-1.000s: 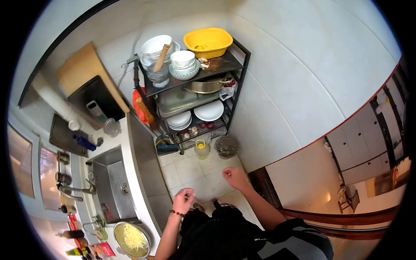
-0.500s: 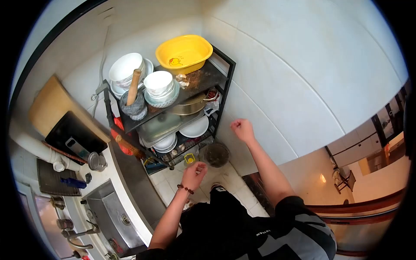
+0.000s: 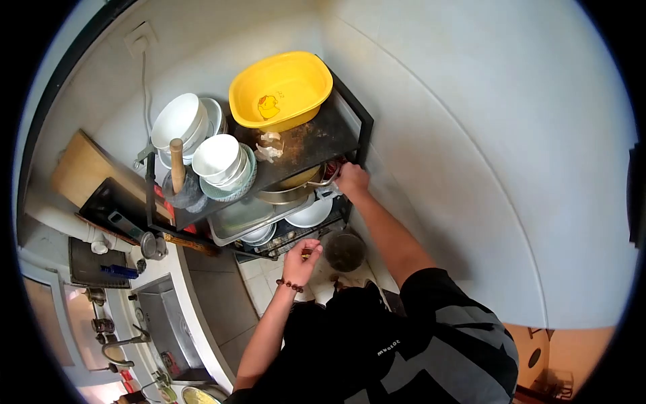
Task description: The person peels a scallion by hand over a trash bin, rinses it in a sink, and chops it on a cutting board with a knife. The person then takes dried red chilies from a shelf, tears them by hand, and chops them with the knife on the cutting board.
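Observation:
My right hand [image 3: 353, 179] reaches to the right end of the rack's middle shelf. It is beside a bag of small dark-red things [image 3: 332, 168] and the handle end of a metal pan [image 3: 282, 196]. Its fingertips are partly hidden there, so I cannot tell whether they grip anything. In front of the lower shelf hangs my left hand [image 3: 300, 261], a beaded bracelet on its wrist. Its fingers are loosely bent and apart, and I see nothing held in them. A yellow basin [image 3: 282, 91] stands on the top shelf, above my right hand.
The black rack [image 3: 316, 145] also carries white bowls [image 3: 217, 158], a stone mortar [image 3: 182, 192] with a wooden pestle [image 3: 177, 165], and a glass dish [image 3: 245, 214]. A dark round bin [image 3: 344, 251] stands on the floor. A sink [image 3: 171, 323] lies to the left, a wall to the right.
My right hand has moved forward and left, from in front of the wall to the rack's middle shelf. The view has come closer to the rack. My left hand stays before it.

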Demonstrator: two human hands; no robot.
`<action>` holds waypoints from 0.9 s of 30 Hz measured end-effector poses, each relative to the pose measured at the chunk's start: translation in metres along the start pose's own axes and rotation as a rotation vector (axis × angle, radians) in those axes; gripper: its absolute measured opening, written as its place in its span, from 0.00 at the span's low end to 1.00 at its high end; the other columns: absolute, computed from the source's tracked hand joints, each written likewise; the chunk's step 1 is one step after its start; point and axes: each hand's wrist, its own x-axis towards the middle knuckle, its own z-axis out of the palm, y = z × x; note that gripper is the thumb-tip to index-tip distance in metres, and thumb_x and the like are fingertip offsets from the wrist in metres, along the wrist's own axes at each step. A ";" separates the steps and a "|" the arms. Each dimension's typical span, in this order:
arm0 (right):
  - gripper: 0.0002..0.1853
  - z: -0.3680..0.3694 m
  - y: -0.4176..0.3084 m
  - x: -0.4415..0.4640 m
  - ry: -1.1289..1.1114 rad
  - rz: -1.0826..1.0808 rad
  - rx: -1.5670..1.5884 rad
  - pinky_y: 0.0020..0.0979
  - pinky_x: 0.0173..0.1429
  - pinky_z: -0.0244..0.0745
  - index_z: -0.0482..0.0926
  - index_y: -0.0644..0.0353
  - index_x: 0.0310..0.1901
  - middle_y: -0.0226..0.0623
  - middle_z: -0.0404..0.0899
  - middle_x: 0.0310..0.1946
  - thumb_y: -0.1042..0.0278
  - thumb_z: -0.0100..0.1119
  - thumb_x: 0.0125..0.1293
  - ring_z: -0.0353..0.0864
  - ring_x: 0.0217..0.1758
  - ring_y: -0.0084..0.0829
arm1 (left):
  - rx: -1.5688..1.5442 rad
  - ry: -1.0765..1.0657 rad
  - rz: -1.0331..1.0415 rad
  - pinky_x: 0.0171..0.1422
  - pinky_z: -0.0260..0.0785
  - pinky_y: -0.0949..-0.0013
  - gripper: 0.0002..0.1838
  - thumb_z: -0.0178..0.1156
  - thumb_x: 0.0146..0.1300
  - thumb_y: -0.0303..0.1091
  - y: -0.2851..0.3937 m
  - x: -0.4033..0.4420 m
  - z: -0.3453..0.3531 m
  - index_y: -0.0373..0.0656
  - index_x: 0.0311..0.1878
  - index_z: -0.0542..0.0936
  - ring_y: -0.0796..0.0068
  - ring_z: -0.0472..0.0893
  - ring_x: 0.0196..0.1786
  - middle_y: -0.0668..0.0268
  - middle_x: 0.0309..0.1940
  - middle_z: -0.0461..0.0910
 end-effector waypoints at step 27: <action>0.06 -0.040 0.022 -0.140 -0.374 -0.430 0.660 0.27 0.26 0.61 0.88 0.62 0.40 0.25 0.74 0.16 0.70 0.71 0.65 0.65 0.20 0.15 | -0.742 0.067 -0.377 0.39 0.69 0.79 0.10 0.68 0.72 0.38 -0.023 0.047 0.015 0.47 0.52 0.86 0.88 0.78 0.36 0.78 0.40 0.86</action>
